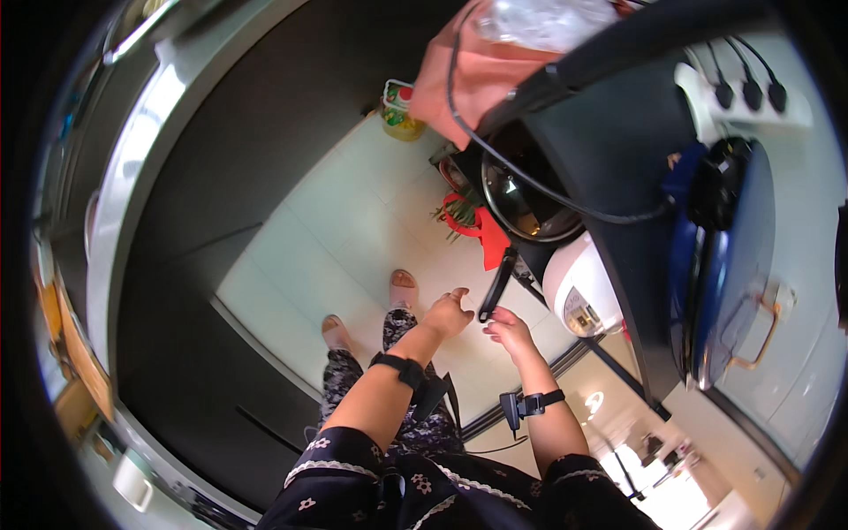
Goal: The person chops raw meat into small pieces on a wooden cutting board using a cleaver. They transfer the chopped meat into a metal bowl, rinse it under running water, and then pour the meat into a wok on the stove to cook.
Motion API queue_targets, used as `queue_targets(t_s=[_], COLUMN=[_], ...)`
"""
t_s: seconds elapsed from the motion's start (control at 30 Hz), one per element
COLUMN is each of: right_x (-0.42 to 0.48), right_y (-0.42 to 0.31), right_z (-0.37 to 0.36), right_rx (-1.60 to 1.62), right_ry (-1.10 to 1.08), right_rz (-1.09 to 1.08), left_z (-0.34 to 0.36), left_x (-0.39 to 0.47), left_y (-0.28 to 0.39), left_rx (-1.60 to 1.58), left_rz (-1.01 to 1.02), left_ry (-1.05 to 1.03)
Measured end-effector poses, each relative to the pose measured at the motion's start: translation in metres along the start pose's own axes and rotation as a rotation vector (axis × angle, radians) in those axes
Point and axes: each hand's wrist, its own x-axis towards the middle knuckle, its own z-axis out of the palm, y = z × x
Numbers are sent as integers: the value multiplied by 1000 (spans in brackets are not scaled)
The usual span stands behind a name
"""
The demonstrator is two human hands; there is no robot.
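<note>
My left hand (452, 314) is held out over the tiled floor, its fingers partly spread with nothing seen between them. Just to its right is a black handle (498, 285), slanting out from beside the rack. At that handle's lower end are the fingertips of my right hand (509, 331); whether they grip it or only come close, I cannot tell. Beyond the handle sits a dark pan with a glass lid (527, 192) on the rack. A white rice cooker (576, 285) stands beside the pan. A red bag (487, 235) with green leaves by it is left of the rack.
Dark cabinet fronts (199, 165) line the left, below a pale counter edge (126, 199). An oil bottle (402, 119) stands on the floor. A pink bag (464, 73) and a cable hang near the rack's black top (596, 126). A blue appliance (719, 278) and a power strip (742, 99) are at right.
</note>
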Motion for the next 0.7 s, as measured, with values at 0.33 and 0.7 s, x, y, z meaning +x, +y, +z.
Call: queue_targets(t_s=[0.33,0.7], right_x=[95,45], right_y=[-104,-98], right_z=[22,106], right_rx=[718,699], right_ry=[-148,-162], right_rz=[109,126], left_z=[-10,-69], left_x=[29,-65], left_y=[28,-4], left_rx=[-39,28], left_rz=[-91,59], left_ry=[-70,162])
